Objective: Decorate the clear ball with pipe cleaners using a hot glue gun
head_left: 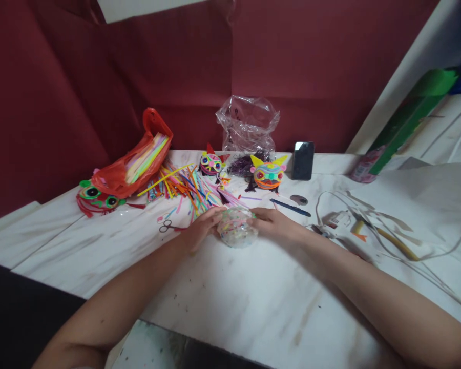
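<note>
Between my two hands is a round, translucent, dome-like piece point(237, 230) with small coloured specks, held just above or on the marble-patterned table point(253, 297). My left hand point(207, 221) grips its left side, fingers curled on the rim. On the opposite side my right hand point(271, 222) closes on it, thumb and fingers at the edge. What the piece is made for I cannot make out. Just left of my left hand lie scissors point(166, 226). Behind the hands spreads a heap of coloured pipe cleaners point(195, 189).
Lion-head crafts point(269, 176) stand at the back beside a phone point(302, 161) and a clear plastic bag point(249, 123). A red bag point(119, 169) lies left, over a big-eyed craft head point(100, 199). Right are a dark blue pen-like tool point(290, 207), a glue gun point(338, 221) and cables.
</note>
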Action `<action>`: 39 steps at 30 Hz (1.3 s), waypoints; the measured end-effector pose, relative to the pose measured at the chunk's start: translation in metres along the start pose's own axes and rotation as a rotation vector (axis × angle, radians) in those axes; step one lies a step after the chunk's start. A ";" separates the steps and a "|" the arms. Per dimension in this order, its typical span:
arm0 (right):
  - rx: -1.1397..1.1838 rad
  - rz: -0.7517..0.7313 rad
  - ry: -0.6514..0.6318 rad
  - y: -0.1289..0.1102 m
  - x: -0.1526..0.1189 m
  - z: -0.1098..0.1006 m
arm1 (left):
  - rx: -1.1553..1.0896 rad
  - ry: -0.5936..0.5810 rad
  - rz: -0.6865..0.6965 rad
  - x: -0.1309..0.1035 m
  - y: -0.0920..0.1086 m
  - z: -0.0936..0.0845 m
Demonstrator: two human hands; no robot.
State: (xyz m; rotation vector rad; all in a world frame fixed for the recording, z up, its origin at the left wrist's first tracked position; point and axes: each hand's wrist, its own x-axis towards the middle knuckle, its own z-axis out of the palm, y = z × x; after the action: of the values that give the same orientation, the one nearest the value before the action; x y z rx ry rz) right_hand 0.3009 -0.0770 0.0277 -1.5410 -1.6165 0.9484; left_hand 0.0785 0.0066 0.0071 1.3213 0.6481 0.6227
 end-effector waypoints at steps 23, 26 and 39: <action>0.206 0.038 -0.068 0.000 0.001 0.006 | 0.015 0.070 -0.017 -0.005 0.003 0.011; 0.177 0.051 -0.043 -0.003 0.000 0.006 | -0.011 0.073 -0.025 -0.005 0.005 0.012; 0.240 0.051 -0.037 0.002 0.001 0.011 | 0.102 0.050 0.064 -0.010 0.013 0.017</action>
State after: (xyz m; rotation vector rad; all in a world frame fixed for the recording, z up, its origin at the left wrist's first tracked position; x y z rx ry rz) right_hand 0.2919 -0.0761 0.0204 -1.4115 -1.4355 1.1595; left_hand 0.0834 -0.0105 0.0227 1.4296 0.6875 0.6836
